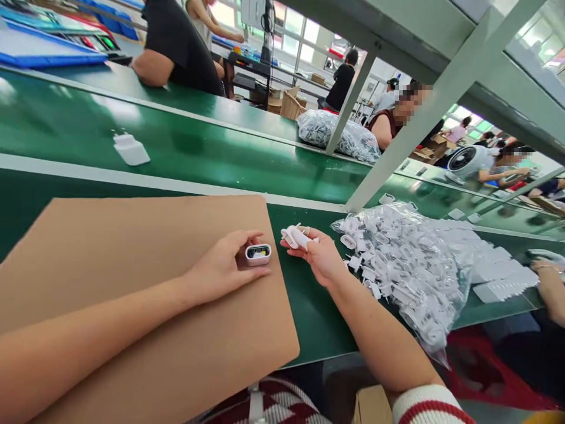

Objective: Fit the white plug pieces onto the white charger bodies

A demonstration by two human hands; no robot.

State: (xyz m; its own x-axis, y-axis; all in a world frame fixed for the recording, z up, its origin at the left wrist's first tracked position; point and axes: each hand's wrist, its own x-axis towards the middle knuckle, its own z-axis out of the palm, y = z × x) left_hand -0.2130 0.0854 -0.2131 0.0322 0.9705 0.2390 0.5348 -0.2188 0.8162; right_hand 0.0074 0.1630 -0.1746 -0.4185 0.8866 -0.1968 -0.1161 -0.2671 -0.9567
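Observation:
A white charger housing (258, 254) stands near the right edge of a brown cardboard sheet (145, 247), its oval end open upward with circuit parts showing inside. My left hand (223, 262) is closed around it, thumb on the near side and fingers on the far side. Just to the right, over the green table, my right hand (325, 259) grips a few small white plug caps (296, 237) with metal pins. Beyond that hand lies a clear plastic bag (406, 259) full of similar white plug caps.
Rows of white housings (507, 277) stand right of the bag, by another person's hand (549, 282). A single white charger (131, 149) lies on the green conveyor belt (198, 141) ahead. A slanting metal post (397, 135) rises at the right. Co-workers sit across the line.

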